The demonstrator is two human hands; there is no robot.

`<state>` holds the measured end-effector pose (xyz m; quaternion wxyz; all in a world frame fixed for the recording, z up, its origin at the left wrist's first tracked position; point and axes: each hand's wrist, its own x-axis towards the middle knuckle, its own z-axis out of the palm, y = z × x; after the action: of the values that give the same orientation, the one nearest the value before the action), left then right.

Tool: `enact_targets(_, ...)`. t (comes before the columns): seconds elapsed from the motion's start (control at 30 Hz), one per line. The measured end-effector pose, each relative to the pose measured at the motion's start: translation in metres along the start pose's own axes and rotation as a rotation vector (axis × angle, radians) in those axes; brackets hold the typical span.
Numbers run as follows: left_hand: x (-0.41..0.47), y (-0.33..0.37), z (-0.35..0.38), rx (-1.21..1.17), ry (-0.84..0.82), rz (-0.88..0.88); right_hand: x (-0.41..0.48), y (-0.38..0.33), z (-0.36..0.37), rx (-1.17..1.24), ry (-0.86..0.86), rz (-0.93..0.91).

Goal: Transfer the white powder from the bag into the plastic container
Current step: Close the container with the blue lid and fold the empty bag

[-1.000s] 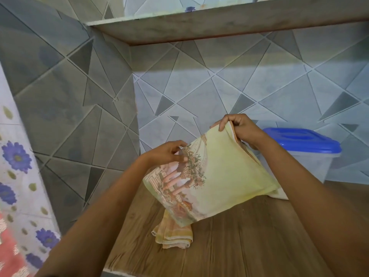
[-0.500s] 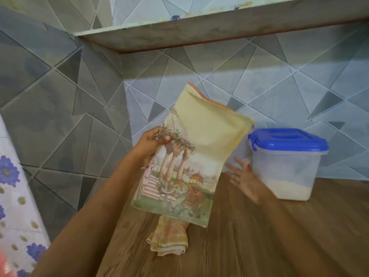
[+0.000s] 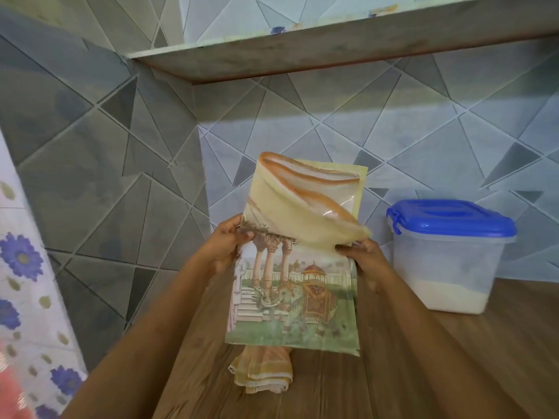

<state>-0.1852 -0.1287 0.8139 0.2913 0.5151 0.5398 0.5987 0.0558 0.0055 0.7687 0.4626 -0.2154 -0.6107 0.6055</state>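
The printed bag [image 3: 295, 285] is held upright above the wooden worktop [image 3: 393, 373], its top flap folded forward. The left hand [image 3: 225, 252] grips the bag's left edge with closed fingers; the right hand [image 3: 364, 263] pinches its right edge. The plastic container [image 3: 447, 261] stands to the right, blue lid [image 3: 450, 220] on, white powder [image 3: 447, 297] at its bottom. A folded cloth [image 3: 263, 370] lies below the bag.

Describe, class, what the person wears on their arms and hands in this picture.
Nothing shows. The left hand and right hand are bare: no gloves, and no rings that the picture lets one make out. Both forearms are uncovered right down to the frame's bottom edge, with no sleeves, watch or bangles in view.
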Motion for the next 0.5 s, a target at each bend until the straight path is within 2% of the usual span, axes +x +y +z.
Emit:
enact_targets(0.07, -0.002, -0.002, -0.001, 0.028, -0.013, -0.004, 0.002, -0.002, 0.002, 0.005, 0.011, 0.036)
enact_targets(0.2, -0.001, -0.01, -0.001, 0.054, 0.069, -0.054, 0.003, -0.006, 0.008, 0.004, 0.098, 0.095)
enact_targets(0.3, -0.007, -0.013, 0.002, -0.076, 0.093, -0.174, 0.001, -0.008, 0.015, 0.023, 0.194, 0.139)
enact_targets(0.4, -0.008, -0.03, -0.003, -0.321, 0.093, -0.312, 0.0, -0.014, 0.017, -0.024, 0.305, 0.154)
enact_targets(0.5, -0.019, -0.051, -0.008, -0.453, -0.059, -0.424, 0.003, -0.014, 0.018, 0.003, 0.336, 0.13)
